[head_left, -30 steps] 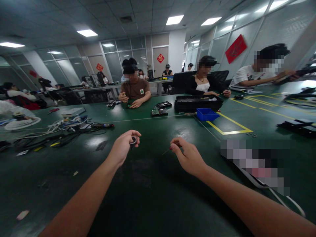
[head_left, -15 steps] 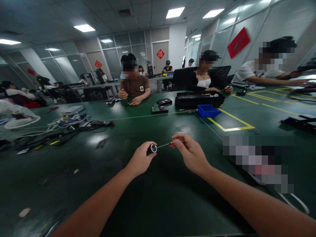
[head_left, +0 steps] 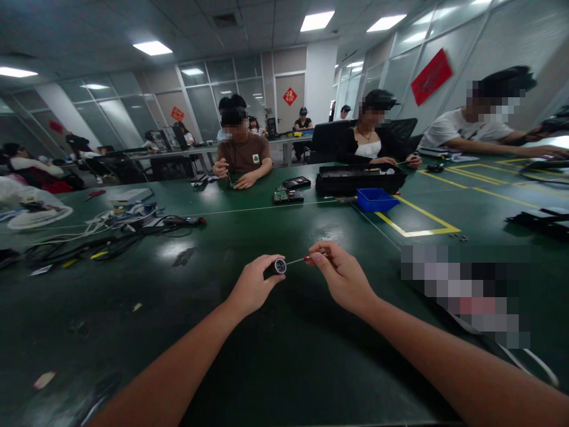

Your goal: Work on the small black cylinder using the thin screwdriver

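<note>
My left hand (head_left: pixel 254 284) is closed around a small black cylinder (head_left: pixel 279 267) with a silvery ring at its open end. That end faces toward me and to the right; its exact kind does not show. Between the fingers of my right hand (head_left: pixel 342 274) is the reddish, see-through handle of a screwdriver (head_left: pixel 316 255). Its thin metal shaft points left, the tip at the ringed end of the cylinder. Whether the tip is inside or only against the rim, I cannot tell. Both hands are above the green table (head_left: pixel 284 367).
Tangled cables (head_left: pixel 120 231) lie to the left. Ahead are circuit boards (head_left: pixel 288 193), a black case (head_left: pixel 360 179) and a blue bin (head_left: pixel 377 200). A blurred-out item (head_left: pixel 462 296) lies beside my right forearm. Co-workers sit across the table, one in a brown shirt (head_left: pixel 244 155).
The cylinder has turned slightly in my left hand and moved a little right and up, so its open end faces me more. My right hand and the screwdriver stay nearly in place.
</note>
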A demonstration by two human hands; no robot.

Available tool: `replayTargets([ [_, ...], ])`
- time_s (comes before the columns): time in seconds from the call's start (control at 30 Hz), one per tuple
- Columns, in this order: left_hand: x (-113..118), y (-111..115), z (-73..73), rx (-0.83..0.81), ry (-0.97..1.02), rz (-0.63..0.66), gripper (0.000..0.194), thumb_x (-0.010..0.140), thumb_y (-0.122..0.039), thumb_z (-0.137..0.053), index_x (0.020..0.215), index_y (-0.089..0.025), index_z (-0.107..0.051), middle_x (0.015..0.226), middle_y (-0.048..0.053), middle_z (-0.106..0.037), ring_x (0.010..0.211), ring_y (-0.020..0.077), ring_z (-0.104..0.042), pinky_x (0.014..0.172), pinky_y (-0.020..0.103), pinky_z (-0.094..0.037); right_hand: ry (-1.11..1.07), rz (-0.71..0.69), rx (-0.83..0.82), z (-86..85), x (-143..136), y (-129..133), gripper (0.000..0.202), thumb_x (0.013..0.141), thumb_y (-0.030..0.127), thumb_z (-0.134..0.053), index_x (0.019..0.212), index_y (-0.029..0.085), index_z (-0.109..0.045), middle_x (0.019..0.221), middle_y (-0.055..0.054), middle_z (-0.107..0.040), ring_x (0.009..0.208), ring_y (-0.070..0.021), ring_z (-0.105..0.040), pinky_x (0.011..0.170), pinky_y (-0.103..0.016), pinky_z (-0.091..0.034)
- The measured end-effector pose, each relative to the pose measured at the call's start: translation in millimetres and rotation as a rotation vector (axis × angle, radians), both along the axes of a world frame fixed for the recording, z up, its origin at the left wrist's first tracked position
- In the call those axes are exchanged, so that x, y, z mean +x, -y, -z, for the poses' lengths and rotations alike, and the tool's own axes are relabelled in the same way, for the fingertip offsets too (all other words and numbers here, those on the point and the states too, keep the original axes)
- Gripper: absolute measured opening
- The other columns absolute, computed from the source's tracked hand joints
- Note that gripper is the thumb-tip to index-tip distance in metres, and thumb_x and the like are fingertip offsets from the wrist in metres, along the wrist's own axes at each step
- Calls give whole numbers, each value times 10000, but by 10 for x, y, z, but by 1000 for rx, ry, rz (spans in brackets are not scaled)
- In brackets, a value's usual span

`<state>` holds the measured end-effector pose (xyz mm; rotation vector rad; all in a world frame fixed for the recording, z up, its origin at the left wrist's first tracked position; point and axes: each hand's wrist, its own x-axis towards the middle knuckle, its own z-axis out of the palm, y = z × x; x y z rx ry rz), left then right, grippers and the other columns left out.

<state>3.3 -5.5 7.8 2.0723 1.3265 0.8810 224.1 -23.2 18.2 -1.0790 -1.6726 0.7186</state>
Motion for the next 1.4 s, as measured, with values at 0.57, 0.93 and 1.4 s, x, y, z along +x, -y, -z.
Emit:
replayTargets([
  [0.57, -6, 8, 11, 71, -102, 33, 413, 883, -235, -675, 1289, -274, -613, 1240, 55, -639, 1170, 250, -571, 1098, 460, -383, -121, 54, -68, -6, -42, -8, 216, 952, 413, -545, 1013, 221, -624, 933, -55, -706, 884, -218, -677, 815, -383, -528],
  [0.93, -17, -26, 5, 70, -156, 66, 409, 911, -230, -635, 1313, -285, -592, 1294, 48, -616, 1232, 250, -532, 1200, 578, -187, -423, 76, -239, 99, 78, -247, 292, 926, 486, -559, 920, 201, -622, 835, -40, -674, 752, -184, -651, 762, -368, -547],
  [1.4, 2, -9, 0, 51, -135, 40, 433, 883, -271, -675, 1310, -286, -600, 1243, 46, -641, 1183, 264, -556, 1167, 540, -279, 35, 101, -90, -79, 38, -41, 279, 963, 451, -518, 952, 215, -666, 774, -23, -687, 738, -198, -662, 691, -342, -511],
])
